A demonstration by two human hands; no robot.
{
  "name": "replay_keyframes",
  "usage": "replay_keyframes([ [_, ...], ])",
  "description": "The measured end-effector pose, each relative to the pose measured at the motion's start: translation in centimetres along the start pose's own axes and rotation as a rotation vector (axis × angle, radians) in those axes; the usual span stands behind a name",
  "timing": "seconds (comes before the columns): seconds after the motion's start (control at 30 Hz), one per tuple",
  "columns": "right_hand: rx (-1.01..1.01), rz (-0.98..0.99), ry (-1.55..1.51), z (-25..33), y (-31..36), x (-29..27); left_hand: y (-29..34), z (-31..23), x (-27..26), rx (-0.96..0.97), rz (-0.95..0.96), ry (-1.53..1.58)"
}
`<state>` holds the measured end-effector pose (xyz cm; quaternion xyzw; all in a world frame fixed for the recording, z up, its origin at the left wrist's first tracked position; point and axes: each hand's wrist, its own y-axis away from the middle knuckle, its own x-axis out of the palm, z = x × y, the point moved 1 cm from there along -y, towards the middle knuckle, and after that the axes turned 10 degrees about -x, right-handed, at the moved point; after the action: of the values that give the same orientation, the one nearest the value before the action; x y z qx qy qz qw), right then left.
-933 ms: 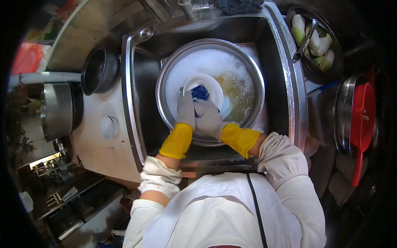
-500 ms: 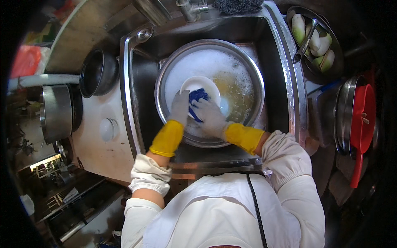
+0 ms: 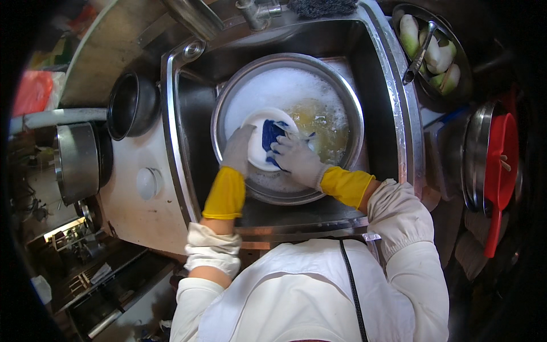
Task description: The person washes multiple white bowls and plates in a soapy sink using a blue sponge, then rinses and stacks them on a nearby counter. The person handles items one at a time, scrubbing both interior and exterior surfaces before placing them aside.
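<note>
Both my hands wear grey gloves with yellow cuffs, over a round metal basin (image 3: 354, 108) of sudsy water. A white plate (image 3: 257, 162) is tilted above the foam, and my left hand (image 3: 237, 149) grips its left rim. My right hand (image 3: 297, 158) is closed on a dark blue cloth (image 3: 272, 135) that lies against the face of the plate. Part of the cloth hangs below my right fingers. The left thumb is on the plate's rim; the other left fingers are hidden behind it.
The basin stands in a steel sink (image 3: 383, 114) with a faucet (image 3: 254, 14) at its far edge. Left are a black bowl (image 3: 132, 105), a small white bowl (image 3: 149, 183) and a metal pot (image 3: 77, 162). Right are a pan (image 3: 419, 85) of pale vegetables and a red colander (image 3: 501, 162).
The plate has shifted slightly left with my left hand. My right hand has moved a little right and down across it, and more of the blue cloth shows.
</note>
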<state>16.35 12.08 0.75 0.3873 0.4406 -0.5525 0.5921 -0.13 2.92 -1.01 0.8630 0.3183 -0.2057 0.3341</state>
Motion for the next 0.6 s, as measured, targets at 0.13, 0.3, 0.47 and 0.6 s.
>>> replay_keyframes([
  [0.13,0.287,-0.416,-1.240,0.1,0.2,0.0,-0.7,0.6,1.1,0.124,-0.081,-0.260],
  [0.3,-0.070,-0.091,-0.164,0.3,-0.1,-0.3,-0.9,-0.3,-0.1,0.122,0.139,-0.186],
  [0.47,0.255,-0.227,-0.755,-0.3,-0.7,0.0,0.3,-1.3,1.5,-0.153,-0.135,-0.119],
  [0.6,0.018,-0.044,-0.166,-1.7,-0.4,0.8,-0.3,-0.2,2.6,0.027,-0.132,-0.535],
])
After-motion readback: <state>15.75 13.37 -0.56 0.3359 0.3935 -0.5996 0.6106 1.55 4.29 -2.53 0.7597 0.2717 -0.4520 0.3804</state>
